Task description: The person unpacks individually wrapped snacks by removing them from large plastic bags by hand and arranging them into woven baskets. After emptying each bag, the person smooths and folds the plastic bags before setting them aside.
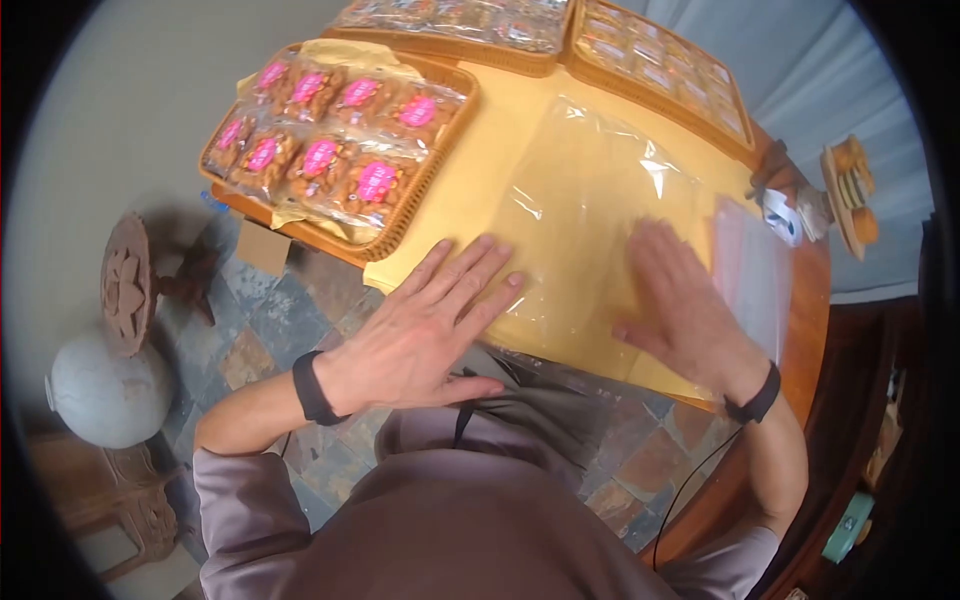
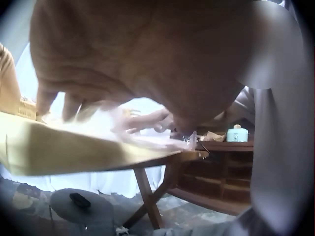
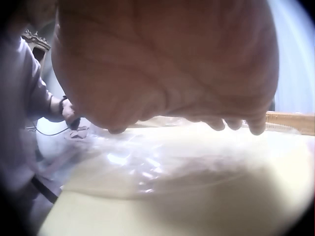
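Note:
A large clear plastic bag (image 1: 575, 215) lies flat over the yellow sheet (image 1: 480, 140) that covers the table. My left hand (image 1: 420, 320) is spread with straight fingers, its fingertips at the bag's left edge. On the bag's right half, my right hand (image 1: 690, 310) is stretched out palm down, its fingers slightly blurred. Neither hand grips anything. In the right wrist view, the palm and fingertips hover close over the shiny film (image 3: 133, 167). The left wrist view has the palm filling the top, with fingertips by the yellow surface (image 2: 64, 152).
A basket tray (image 1: 465, 110) of wrapped snacks with pink labels stands at left. Two more trays of packets, one at the back (image 1: 480, 45) and one at back right (image 1: 670, 100), border the table. A stack of clear bags (image 1: 750, 275) lies at the right edge.

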A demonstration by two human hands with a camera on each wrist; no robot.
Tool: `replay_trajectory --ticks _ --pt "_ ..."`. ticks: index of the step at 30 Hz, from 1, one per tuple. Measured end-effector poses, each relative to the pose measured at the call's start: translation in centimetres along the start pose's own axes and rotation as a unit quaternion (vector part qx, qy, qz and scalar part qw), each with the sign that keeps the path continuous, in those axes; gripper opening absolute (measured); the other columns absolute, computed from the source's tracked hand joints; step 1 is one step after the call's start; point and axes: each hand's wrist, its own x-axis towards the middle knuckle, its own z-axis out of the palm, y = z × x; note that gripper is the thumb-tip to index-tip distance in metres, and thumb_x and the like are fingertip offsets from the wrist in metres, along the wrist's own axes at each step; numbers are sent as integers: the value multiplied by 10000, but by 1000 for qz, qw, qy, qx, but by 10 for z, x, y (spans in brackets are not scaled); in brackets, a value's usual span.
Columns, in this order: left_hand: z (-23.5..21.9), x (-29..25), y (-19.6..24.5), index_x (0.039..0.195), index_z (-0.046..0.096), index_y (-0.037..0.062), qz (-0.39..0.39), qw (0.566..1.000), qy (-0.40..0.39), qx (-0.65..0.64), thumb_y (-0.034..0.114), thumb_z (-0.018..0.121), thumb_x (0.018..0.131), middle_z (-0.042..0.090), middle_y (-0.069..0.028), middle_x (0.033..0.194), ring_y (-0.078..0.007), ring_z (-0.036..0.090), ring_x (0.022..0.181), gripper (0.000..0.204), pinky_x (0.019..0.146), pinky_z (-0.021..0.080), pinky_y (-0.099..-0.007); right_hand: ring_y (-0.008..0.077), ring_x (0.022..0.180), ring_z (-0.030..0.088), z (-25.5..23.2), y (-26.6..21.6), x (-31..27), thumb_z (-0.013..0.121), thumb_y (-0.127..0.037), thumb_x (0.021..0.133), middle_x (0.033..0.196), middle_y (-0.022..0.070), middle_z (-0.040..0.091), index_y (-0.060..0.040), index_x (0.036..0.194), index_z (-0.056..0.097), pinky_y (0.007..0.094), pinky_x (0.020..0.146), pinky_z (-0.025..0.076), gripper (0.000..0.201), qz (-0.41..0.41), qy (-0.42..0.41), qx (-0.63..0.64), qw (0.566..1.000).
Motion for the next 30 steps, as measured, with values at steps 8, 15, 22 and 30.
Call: replay_trajectory --ticks 8,15,22,30 --pt "24 -15 -6 1545 363 5 -30 998 -36 51 389 766 858 251 -235 1660 -417 213 1556 884 1263 164 -591 461 1537 203 24 -20 -40 749 -379 892 1633 284 256 51 1530 379 531 1257 214 854 15 -18 13 1000" --pt "46 -88 9 1274 627 -10 -66 968 242 -21 59 766 813 628 -224 1334 -420 635 1171 487 976 519 -475 381 1271 599 34 -81 -73 762 -253 825 1320 195 642 -19 1147 682 488 1071 504 405 -244 139 26 959" --pt "161 -194 39 1231 645 -63 -540 789 232 -179 92 680 911 723 -211 1109 -342 722 982 357 853 568 -395 295 1137 655 137 -83 -78 693 -197 876 1199 116 691 -42 1131 690 444 967 538 298 -408 5 129 904" --pt "131 -167 59 1255 646 -52 -636 700 240 -220 103 662 944 741 -188 1056 -235 721 987 348 881 571 -363 364 1149 639 175 -54 -20 646 -239 969 1238 194 680 -22 1326 622 457 965 521 418 -56 -136 188 971"
